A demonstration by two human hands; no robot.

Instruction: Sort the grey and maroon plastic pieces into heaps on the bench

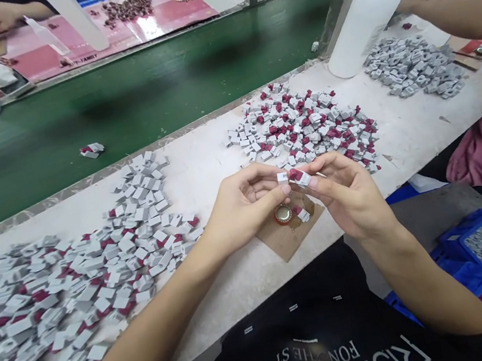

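Between finger and thumb my left hand (251, 200) pinches a small grey-white plastic block (282, 178). My right hand (347, 186) grips a grey and dark red plastic piece (300, 177) close beside it; whether the two touch I cannot tell. Below my fingers lies a brown cardboard square (286, 246), with a bottle cap (283, 215) on it. Another grey and red piece (302, 214) rests on the cardboard, by a wet-looking brown stain. Just beyond my hands spreads a pile of grey and red pieces (300, 123).
A larger heap of similar pieces (69, 291) covers the table's left. A white squeeze bottle (366, 21) stands behind a grey pile (414, 66), near a co-worker's arm (458, 11). Blue bins (464, 228) sit low right. A green conveyor belt (153, 102) runs beyond, carrying one piece (92, 150).
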